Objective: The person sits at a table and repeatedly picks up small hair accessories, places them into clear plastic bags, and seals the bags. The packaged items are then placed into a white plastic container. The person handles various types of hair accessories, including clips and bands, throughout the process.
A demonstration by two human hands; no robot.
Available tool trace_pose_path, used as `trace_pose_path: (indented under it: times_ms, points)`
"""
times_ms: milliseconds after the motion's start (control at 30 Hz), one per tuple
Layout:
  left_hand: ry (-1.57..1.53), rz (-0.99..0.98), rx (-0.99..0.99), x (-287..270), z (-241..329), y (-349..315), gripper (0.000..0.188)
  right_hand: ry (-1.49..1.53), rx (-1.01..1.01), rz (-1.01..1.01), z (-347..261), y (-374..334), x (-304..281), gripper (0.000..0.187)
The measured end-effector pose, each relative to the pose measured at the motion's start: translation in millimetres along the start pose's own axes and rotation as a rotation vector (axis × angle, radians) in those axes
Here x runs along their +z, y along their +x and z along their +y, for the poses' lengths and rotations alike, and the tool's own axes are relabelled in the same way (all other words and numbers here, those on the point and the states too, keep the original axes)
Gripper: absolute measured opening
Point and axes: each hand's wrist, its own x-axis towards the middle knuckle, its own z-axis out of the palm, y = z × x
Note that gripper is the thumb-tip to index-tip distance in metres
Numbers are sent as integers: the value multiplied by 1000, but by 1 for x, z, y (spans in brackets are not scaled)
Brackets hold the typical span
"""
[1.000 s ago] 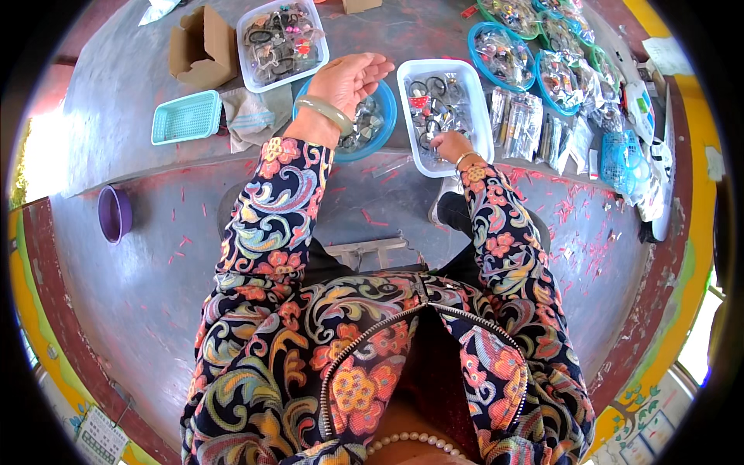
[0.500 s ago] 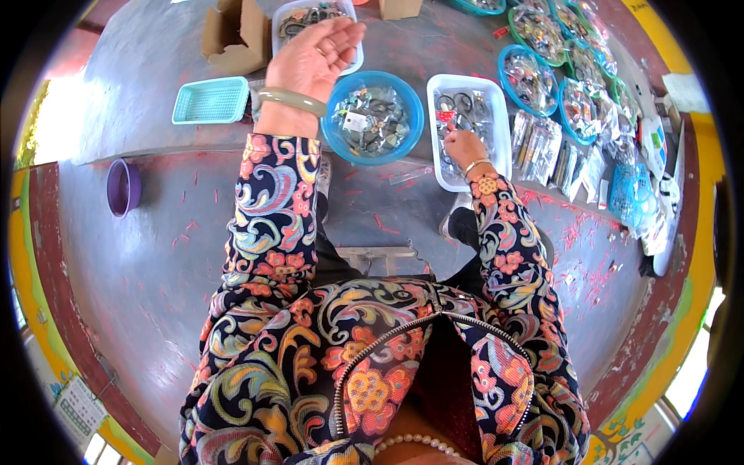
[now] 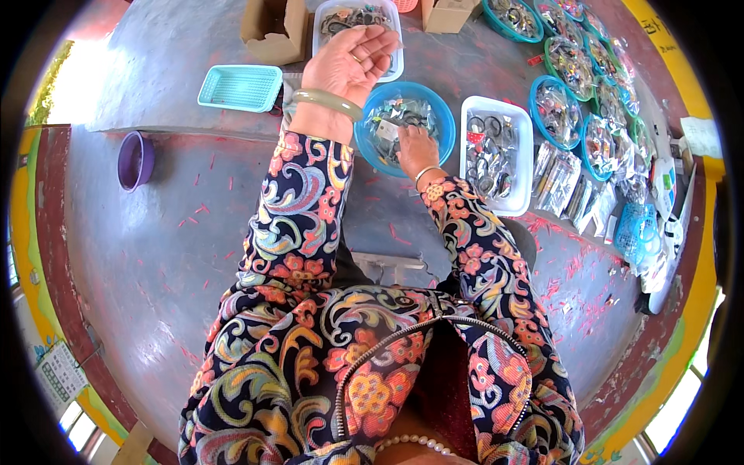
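Note:
My left hand (image 3: 346,68) is raised palm up, its fingers loosely curled and apart, with nothing visible in it. It hangs by the near edge of a white tray (image 3: 397,68) of small dark packed items. My right hand (image 3: 417,152) reaches down into a round blue basin (image 3: 448,132) full of small clear plastic packets. Its fingers are bent together beside a packet with a white card (image 3: 386,130); what they hold, if anything, is hidden. To the right stands a second white tray (image 3: 525,167) with bagged black rings and a red piece.
Several round baskets of packets (image 3: 556,112) fill the far right, with rows of clear sleeves (image 3: 558,182) before them. A turquoise basket (image 3: 240,87), a purple bowl (image 3: 136,161) and open cardboard boxes (image 3: 273,31) stand left and far. Red scraps litter the grey surface.
My right hand has moved left, from the white tray on the right to the blue basin. My left hand keeps its palm-up pose. The whole view has shifted slightly.

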Motion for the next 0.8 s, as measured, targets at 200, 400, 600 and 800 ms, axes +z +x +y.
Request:
trace_pose_path:
  times_ms: [200,400,600,800]
  points:
    - [26,-11,-34,2,1,-4,23,-23,83,-9,-3,12,14,28]
    - [28,-35,-42,2,-1,-4,24,124,221,42,13,21,20,24]
    - [74,-43,-70,6,-8,-2,25,1330,581,113,54,28,7,24]
    - [281,-21,-134,12,-21,-2,23,2145,338,-11,54,10,-120,17]
